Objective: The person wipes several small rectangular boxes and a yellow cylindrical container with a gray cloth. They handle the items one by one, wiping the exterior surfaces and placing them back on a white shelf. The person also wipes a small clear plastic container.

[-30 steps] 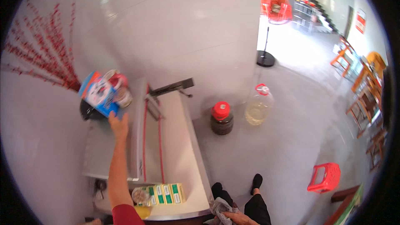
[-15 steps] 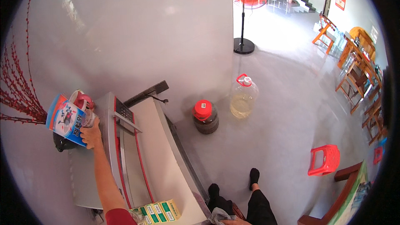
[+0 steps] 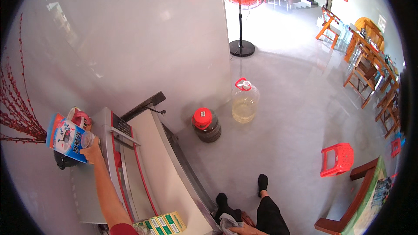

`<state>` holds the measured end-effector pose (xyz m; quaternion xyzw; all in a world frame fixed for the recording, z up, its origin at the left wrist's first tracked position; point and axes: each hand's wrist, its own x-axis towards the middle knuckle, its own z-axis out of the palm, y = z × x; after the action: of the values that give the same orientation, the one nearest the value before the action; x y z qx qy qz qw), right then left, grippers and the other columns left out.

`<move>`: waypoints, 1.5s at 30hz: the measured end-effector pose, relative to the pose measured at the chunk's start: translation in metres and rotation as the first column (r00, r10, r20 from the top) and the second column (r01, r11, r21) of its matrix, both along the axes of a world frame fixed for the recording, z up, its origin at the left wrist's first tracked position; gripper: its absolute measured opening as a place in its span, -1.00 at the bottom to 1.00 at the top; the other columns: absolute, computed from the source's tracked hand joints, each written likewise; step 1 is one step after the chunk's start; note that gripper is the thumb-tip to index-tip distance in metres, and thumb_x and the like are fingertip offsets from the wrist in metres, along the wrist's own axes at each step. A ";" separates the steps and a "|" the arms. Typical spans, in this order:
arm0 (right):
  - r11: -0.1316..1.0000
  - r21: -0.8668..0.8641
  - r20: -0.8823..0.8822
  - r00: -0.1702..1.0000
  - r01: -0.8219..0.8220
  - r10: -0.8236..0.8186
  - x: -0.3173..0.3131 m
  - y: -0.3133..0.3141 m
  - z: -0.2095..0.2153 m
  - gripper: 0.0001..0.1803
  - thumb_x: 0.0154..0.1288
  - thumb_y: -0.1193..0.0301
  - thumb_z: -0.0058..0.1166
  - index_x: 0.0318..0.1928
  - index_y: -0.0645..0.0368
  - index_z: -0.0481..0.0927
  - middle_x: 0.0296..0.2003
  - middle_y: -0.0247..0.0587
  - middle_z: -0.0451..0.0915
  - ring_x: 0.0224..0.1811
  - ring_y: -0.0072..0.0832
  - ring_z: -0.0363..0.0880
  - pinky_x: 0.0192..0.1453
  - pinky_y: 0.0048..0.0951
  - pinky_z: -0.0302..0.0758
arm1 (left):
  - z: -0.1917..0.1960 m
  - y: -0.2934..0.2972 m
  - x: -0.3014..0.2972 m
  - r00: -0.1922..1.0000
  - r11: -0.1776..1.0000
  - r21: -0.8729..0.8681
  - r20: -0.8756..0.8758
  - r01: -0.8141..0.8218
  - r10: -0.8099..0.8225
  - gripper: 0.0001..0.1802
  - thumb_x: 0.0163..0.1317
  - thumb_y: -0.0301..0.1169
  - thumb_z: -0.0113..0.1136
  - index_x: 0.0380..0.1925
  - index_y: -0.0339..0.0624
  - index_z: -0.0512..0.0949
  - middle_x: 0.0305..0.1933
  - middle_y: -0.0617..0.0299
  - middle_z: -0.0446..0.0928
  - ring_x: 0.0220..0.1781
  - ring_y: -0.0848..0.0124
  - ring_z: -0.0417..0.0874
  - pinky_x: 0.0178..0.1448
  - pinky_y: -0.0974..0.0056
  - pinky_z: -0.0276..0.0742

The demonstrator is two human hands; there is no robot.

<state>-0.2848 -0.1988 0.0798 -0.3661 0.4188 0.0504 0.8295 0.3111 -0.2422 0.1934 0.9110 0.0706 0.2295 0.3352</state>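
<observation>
My left hand [image 3: 91, 151] reaches to the far end of a grey metal appliance top at the left. Its fingers are closed around a small clear cup [image 3: 87, 139], right against a blue-and-white printed packet [image 3: 65, 137] that stands tilted. Behind the packet sits a white and red round container [image 3: 79, 116]. My right hand [image 3: 247, 230] is low at the bottom edge, closed on a crumpled grey cloth [image 3: 228, 223]; part of this hand is cut off by the frame.
Yellow-green boxes [image 3: 163, 224] lie on the white cabinet top [image 3: 152, 148]. On the floor stand a red-lidded jar [image 3: 207, 126], a large jug of pale liquid [image 3: 245, 106], a red stool [image 3: 337, 160] and a fan [image 3: 242, 48]. Red-berried branches [image 3: 19, 113] lean at the left.
The view has shifted, so the floor things sit slightly further left. My left hand stays at the packet with the clear cup. More of the grey cloth and my right hand shows.
</observation>
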 end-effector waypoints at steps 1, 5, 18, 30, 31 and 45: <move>0.999 -0.041 0.022 1.000 -0.019 0.020 0.001 -0.003 0.009 -0.64 0.22 0.26 -0.04 -0.08 0.25 0.55 -0.13 -0.14 0.53 -0.07 -0.46 0.43 -0.02 -0.39 0.39 | -0.011 0.022 0.021 0.994 0.995 -0.065 0.076 0.077 -0.072 -0.03 -0.41 0.02 0.48 -0.03 -0.31 0.27 -0.02 -0.08 0.46 0.03 0.00 0.47 0.11 0.03 0.34; 0.968 -0.249 -0.003 0.999 -0.043 0.044 -0.009 0.008 -0.019 -0.63 0.19 0.30 0.06 -0.02 0.18 0.50 -0.22 -0.14 0.55 -0.17 -0.42 0.50 -0.08 -0.42 0.40 | -0.019 0.035 0.010 0.917 0.888 -0.231 0.075 0.398 -0.391 0.00 -0.49 -0.12 0.54 -0.02 -0.40 0.26 -0.06 -0.18 0.46 -0.05 0.03 0.53 0.10 0.15 0.40; 0.327 -0.869 0.326 0.927 0.372 -0.187 0.007 -0.040 0.053 -0.54 -0.09 0.44 0.18 -0.09 0.26 0.44 -0.14 0.06 0.48 -0.04 -0.07 0.46 0.02 -0.27 0.39 | 0.031 0.090 -0.331 0.101 0.055 -0.299 0.141 0.953 -0.985 -0.10 -0.32 -0.42 0.45 0.09 -0.12 0.17 -0.04 0.17 0.38 -0.05 0.37 0.46 0.03 0.28 0.43; -0.199 -0.967 -0.168 0.985 -0.158 0.033 0.046 -0.003 0.094 -0.61 -0.14 0.27 0.16 -0.22 0.05 0.43 -0.27 -0.19 0.41 -0.11 -0.22 0.39 -0.27 -0.17 0.33 | -0.081 0.134 -0.472 -0.101 -0.057 -0.617 -0.036 0.785 -0.994 -0.20 -0.27 -0.41 0.46 0.04 -0.26 0.26 0.01 0.01 0.37 0.07 0.18 0.41 0.06 0.21 0.37; -0.148 -0.974 -0.175 0.985 -0.174 -0.003 0.047 -0.011 0.079 -0.59 -0.15 0.27 0.18 -0.22 0.05 0.43 -0.26 -0.17 0.41 -0.11 -0.22 0.40 -0.27 -0.18 0.33 | -0.075 0.133 -0.479 -0.075 -0.026 -0.591 -0.059 0.806 -0.995 -0.19 -0.27 -0.41 0.47 0.03 -0.28 0.25 -0.01 0.01 0.37 0.06 0.18 0.42 0.06 0.22 0.38; -0.499 -0.864 -0.034 0.982 0.065 0.186 0.034 0.038 0.072 -0.74 -0.06 0.32 0.05 -0.28 0.02 0.42 -0.28 -0.29 0.44 -0.15 -0.34 0.44 -0.20 -0.27 0.30 | -0.136 0.200 -0.469 -0.162 -0.105 -0.274 -0.193 0.956 -0.968 -0.14 -0.32 -0.34 0.51 0.01 -0.33 0.24 -0.04 0.00 0.37 0.01 0.18 0.44 0.04 0.18 0.38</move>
<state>-0.2512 -0.1612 0.1518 -0.9269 0.1682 -0.3124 0.1220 -0.1582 -0.0420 0.0574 0.6749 -0.5706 -0.2560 0.3916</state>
